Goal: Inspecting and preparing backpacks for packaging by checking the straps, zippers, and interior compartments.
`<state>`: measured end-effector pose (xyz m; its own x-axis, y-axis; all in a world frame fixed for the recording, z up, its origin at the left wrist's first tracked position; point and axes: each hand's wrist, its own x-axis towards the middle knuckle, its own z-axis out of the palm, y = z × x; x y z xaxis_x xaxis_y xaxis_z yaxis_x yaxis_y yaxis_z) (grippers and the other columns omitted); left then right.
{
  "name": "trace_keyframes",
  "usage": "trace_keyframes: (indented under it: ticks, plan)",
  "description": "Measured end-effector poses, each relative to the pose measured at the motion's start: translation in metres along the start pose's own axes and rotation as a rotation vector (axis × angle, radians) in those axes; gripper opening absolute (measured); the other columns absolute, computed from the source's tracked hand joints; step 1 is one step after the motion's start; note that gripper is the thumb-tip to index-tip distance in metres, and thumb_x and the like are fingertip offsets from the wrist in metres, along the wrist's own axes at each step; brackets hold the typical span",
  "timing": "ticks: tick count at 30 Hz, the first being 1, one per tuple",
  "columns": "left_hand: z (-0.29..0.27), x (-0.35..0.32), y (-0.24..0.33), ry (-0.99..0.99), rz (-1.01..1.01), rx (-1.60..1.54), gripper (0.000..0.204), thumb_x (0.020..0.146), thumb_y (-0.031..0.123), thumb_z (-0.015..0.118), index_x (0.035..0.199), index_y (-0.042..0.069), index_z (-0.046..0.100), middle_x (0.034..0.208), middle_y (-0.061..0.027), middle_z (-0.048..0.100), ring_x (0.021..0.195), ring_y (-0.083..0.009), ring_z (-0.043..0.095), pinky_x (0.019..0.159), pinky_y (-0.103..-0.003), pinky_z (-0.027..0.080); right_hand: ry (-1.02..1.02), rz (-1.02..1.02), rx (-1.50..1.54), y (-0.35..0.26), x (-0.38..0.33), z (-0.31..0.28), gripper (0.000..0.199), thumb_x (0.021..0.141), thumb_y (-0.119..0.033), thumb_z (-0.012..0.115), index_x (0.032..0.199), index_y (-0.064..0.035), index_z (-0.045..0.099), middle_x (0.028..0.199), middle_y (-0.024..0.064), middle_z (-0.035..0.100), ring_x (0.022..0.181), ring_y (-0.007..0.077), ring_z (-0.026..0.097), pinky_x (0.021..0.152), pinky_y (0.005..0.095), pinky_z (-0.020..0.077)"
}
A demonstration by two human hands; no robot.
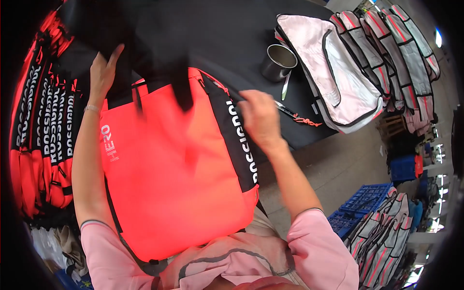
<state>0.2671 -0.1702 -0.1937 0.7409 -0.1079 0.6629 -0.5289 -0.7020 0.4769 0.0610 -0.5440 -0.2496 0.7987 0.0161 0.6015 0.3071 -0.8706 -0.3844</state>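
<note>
A bright red-orange bag (174, 179) with a black side panel (227, 130) lies in front of me, its lower end against my lap. Dark straps or a flap (181, 92), smeared by motion, hang over its top. My left hand (104, 72) is beyond the bag's upper left corner, thumb and a finger stretched apart beside the black fabric; its other fingers are partly hidden. At the upper right edge, my right hand (261, 118) has its fingers curled in by the side panel. What it pinches is hidden.
On the black table (217, 29) stand a metal cup (280, 63), a pen-like tool (285, 87) and an item with an orange cord (307, 122). Pale pink-grey bags (333, 72) are stacked right, red-black bags (53, 140) left. Blue crates (360, 205) sit on the floor.
</note>
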Motion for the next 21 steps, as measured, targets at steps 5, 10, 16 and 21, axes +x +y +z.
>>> trace_keyframes:
  ticks: [5, 10, 16, 21]
  plan:
    - [0.039, 0.008, -0.007, 0.286, -0.174, 0.564, 0.089, 0.074, 0.030, 0.082, 0.145, 0.015, 0.030, 0.143, -0.0142, 0.042, 0.124, -0.0396, 0.049, 0.092, -0.054, 0.047, -0.048, 0.152, -0.438, 0.079, -0.025, -0.033, 0.027, 0.089, -0.008, 0.061, 0.115, -0.0030, 0.059, 0.115, 0.0132, 0.060, 0.107, 0.0327, 0.055, 0.091, 0.0440, 0.0446]
    - [0.074, -0.041, 0.017, 0.050, 0.322, 0.273, 0.043, 0.080, 0.029, 0.072, 0.117, 0.011, 0.061, 0.136, -0.0146, 0.049, 0.122, -0.0335, 0.048, 0.093, -0.052, 0.041, -0.220, 0.227, -0.565, 0.103, -0.053, -0.028, 0.033, 0.096, -0.015, 0.053, 0.125, 0.0004, 0.055, 0.123, 0.0189, 0.058, 0.113, 0.0356, 0.054, 0.093, 0.0449, 0.0463]
    - [0.046, -0.132, 0.097, -0.389, 0.062, 0.277, 0.053, 0.096, 0.036, 0.058, 0.138, 0.006, 0.049, 0.146, -0.0170, 0.044, 0.129, -0.0317, 0.047, 0.108, -0.041, 0.037, -0.245, 0.306, -0.416, 0.075, -0.049, -0.041, 0.016, 0.093, -0.009, 0.058, 0.106, 0.0005, 0.060, 0.097, 0.0154, 0.060, 0.091, 0.0318, 0.060, 0.077, 0.0431, 0.0485]
    - [0.045, -0.189, 0.119, -0.323, 0.102, 0.268, 0.048, 0.087, 0.023, 0.068, 0.128, 0.003, 0.055, 0.125, -0.0130, 0.058, 0.106, -0.0274, 0.057, 0.088, -0.037, 0.045, -0.063, 0.318, 0.150, 0.038, -0.009, -0.023, 0.010, 0.097, -0.010, 0.055, 0.097, -0.0001, 0.055, 0.079, 0.0118, 0.058, 0.063, 0.0188, 0.059, 0.062, 0.0324, 0.0467]
